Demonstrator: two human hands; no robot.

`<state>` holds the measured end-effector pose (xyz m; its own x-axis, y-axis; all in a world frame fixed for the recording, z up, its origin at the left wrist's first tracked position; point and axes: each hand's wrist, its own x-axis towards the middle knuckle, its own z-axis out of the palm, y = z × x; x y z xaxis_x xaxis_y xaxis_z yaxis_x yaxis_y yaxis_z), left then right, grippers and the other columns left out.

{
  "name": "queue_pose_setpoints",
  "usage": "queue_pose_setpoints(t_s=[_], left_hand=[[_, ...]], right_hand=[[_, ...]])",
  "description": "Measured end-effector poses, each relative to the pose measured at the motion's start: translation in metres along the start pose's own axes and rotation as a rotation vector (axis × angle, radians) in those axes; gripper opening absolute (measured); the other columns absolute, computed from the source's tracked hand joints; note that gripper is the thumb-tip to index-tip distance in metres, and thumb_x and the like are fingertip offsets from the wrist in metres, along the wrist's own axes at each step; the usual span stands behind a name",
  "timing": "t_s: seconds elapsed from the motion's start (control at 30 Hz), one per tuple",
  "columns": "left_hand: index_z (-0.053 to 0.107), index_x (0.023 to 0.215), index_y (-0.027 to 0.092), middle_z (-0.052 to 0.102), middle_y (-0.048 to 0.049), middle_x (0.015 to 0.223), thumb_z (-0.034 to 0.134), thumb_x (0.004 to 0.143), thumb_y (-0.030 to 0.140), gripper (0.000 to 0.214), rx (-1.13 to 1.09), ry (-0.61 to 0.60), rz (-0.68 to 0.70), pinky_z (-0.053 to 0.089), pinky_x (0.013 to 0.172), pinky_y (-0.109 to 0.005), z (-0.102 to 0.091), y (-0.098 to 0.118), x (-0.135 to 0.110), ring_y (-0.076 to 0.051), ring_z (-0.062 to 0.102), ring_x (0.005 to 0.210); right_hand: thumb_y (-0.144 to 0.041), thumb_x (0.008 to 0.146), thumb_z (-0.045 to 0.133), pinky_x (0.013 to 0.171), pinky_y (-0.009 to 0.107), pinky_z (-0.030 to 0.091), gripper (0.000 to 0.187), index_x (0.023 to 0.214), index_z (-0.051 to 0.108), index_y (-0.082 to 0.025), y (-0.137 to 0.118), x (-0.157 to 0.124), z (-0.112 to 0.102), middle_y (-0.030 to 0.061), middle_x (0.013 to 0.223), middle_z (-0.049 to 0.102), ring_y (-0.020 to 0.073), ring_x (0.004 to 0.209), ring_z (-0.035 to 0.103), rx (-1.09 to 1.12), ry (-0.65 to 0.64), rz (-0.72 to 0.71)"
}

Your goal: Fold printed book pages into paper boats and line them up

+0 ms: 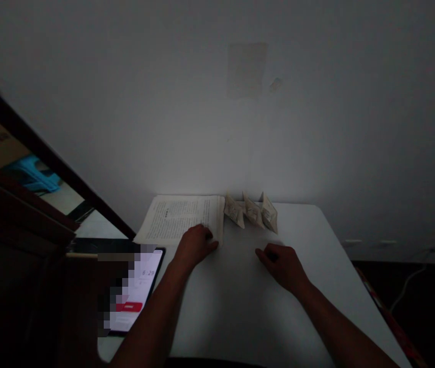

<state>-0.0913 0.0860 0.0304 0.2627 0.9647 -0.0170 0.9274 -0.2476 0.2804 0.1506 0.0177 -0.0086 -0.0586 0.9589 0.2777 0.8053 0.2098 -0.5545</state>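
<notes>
My left hand (197, 246) rests at the lower right corner of a stack of printed pages (175, 214), its fingers curled in and its thumb toward the table's middle. No object shows in it. Lying on the white table, my right hand (283, 263) is loosely closed, with nothing visible in its fingers. Beyond the hands, three folded paper boats (234, 212), made of printed paper, stand in a row beside the pages, near the wall. Neither hand touches them.
The white table (317, 240) meets a pale wall (144, 102) at its back edge. A lit phone (146, 281) lies left of my left forearm. A dark-framed mirror or opening (49, 148) leans at the left. A cable (407, 281) hangs at the right.
</notes>
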Motion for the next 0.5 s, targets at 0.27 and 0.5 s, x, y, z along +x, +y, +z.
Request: queue_pose_setpoints(t_s=[0.27,0.5], left_hand=[[0.069,0.082,0.017,0.067,-0.0064,0.088,0.061,0.074,0.031,0.019,-0.011,0.009,0.011,0.044,0.071,-0.028,-0.0003,0.0002,0.0,-0.02,0.062,0.081],[0.069,0.084,0.017,0.067,-0.0073,0.09,0.065,0.072,0.037,0.024,-0.016,0.004,0.008,0.044,0.071,-0.029,0.0006,-0.0005,0.0006,-0.021,0.061,0.082]], right_hand=[[-0.042,0.084,0.049,0.048,0.024,0.033,0.04,0.05,0.047,-0.02,-0.0001,-0.0005,-0.0002,-0.0026,0.047,0.048,0.0111,0.045,0.043,0.001,0.009,0.004],[-0.042,0.084,0.049,0.049,0.024,0.034,0.04,0.05,0.049,-0.02,0.0007,-0.0001,0.0007,-0.0025,0.047,0.049,0.0112,0.045,0.045,0.004,0.007,-0.006]])
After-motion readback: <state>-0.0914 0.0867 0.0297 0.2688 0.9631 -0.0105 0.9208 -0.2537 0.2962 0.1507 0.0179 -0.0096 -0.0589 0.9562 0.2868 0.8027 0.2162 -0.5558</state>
